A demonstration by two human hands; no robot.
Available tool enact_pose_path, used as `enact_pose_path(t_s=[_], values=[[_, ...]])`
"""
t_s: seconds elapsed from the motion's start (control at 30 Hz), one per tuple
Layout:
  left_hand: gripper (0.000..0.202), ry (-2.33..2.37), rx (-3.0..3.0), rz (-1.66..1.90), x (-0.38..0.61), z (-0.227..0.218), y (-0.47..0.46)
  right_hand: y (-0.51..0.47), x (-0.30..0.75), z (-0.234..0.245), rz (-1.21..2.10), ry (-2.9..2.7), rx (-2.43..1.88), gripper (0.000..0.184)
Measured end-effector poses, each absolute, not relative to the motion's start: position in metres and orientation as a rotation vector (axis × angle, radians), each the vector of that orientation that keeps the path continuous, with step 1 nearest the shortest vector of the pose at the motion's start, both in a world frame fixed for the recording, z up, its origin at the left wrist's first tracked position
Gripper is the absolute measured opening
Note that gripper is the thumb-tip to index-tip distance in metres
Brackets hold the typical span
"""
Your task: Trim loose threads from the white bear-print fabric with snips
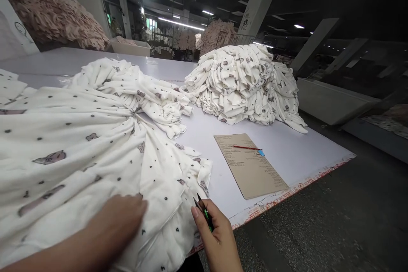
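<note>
In my right hand [216, 233] are small thread snips [206, 214], dark with some green, pinched between thumb and fingers. Their two pointed tips stand apart and point up and away, beside the edge of the cloth. My left hand [119, 219] is blurred and lies over the near part of a white fabric [79, 144] printed with dots and small pinkish-grey animal figures. Its fingers are curled down at the cloth, but smear hides whether they grip it. The fabric spreads over the table in folds that gather near its middle and drapes over the near edge.
A large heap of the same printed fabric [242, 85] sits on the table [306, 153] at back right. Nearer lies a written-on cardboard sheet [255, 174] with a reddish pencil [247, 148] and a blue clip [261, 152]. A white bin [334, 100] stands beyond the right edge.
</note>
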State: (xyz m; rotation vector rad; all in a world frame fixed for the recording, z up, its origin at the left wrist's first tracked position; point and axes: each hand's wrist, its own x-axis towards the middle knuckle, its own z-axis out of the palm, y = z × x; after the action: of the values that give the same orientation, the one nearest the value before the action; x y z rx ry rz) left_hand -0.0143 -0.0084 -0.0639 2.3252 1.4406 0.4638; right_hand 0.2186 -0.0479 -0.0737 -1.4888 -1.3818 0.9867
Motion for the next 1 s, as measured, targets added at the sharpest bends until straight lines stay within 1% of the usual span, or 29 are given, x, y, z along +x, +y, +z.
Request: enact_pose_path(t_s=[0.03, 0.13, 0.2, 0.27, 0.3, 0.33, 0.43, 0.47, 0.53, 0.63, 0.67, 0.73, 0.77, 0.8, 0.83, 0.9, 0.93, 0.97, 1.0], values=[[0.020, 1.399, 2.356, 0.328, 0.006, -0.069, -0.006, -0.048, 0.218, -0.073, 0.996, -1.384, -1.489, 0.033], [0.033, 1.394, 2.342, 0.102, 0.047, -0.087, 0.005, -0.051, 0.219, -0.073, 0.989, -1.376, -1.516, 0.034], [0.024, 1.412, 2.255, 0.081, 0.049, -0.094, 0.013, -0.052, 0.222, -0.076, 0.976, -1.372, -1.537, 0.034], [0.016, 1.401, 2.110, 0.140, 0.035, -0.093, 0.020, -0.053, 0.224, -0.082, 0.978, -1.364, -1.548, 0.035], [0.017, 1.392, 2.018, 0.189, 0.025, -0.090, 0.022, -0.053, 0.224, -0.086, 0.986, -1.358, -1.541, 0.035], [0.021, 1.384, 1.916, 0.243, 0.013, -0.085, 0.023, -0.053, 0.224, -0.090, 1.000, -1.352, -1.523, 0.035], [0.043, 1.333, 1.633, 0.375, -0.016, -0.067, 0.019, -0.049, 0.213, -0.100, 1.076, -1.350, -1.412, 0.034], [0.046, 1.283, 1.516, 0.428, -0.022, -0.062, 0.016, -0.047, 0.207, -0.102, 1.105, -1.360, -1.367, 0.033], [0.045, 1.149, 1.229, 0.550, -0.029, -0.055, 0.009, -0.042, 0.193, -0.102, 1.157, -1.386, -1.292, 0.029], [0.046, 0.993, 0.894, 0.760, -0.030, -0.053, 0.001, -0.034, 0.171, -0.100, 1.196, -1.426, -1.171, 0.014], [0.047, 0.991, 0.869, 0.820, -0.031, -0.054, 0.000, -0.031, 0.166, -0.100, 1.187, -1.466, -1.139, 0.016], [0.049, 1.019, 0.848, 0.923, -0.035, -0.055, 0.000, -0.027, 0.159, -0.103, 1.155, -1.574, -1.117, 0.031], [0.049, 1.045, 0.848, 0.967, -0.037, -0.055, 0.000, -0.024, 0.158, -0.107, 1.139, -1.623, -1.129, 0.033], [0.049, 1.074, 0.870, 1.015, -0.040, -0.053, 0.002, -0.022, 0.157, -0.110, 1.127, -1.657, -1.154, 0.030], [0.045, 1.107, 0.908, 1.065, -0.043, -0.051, 0.003, -0.021, 0.158, -0.114, 1.120, -1.665, -1.180, 0.023], [0.029, 1.181, 1.070, 1.124, -0.047, -0.045, 0.007, -0.018, 0.163, -0.119, 1.119, -1.629, -1.227, 0.007], [0.020, 1.211, 1.171, 1.122, -0.047, -0.042, 0.008, -0.018, 0.165, -0.119, 1.119, -1.611, -1.240, 0.009], [0.022, 1.238, 1.258, 1.096, -0.047, -0.040, 0.010, -0.017, 0.168, -0.117, 1.124, -1.594, -1.242, 0.016], [0.028, 1.261, 1.321, 1.060, -0.046, -0.039, 0.011, -0.016, 0.170, -0.114, 1.132, -1.581, -1.231, 0.021]])
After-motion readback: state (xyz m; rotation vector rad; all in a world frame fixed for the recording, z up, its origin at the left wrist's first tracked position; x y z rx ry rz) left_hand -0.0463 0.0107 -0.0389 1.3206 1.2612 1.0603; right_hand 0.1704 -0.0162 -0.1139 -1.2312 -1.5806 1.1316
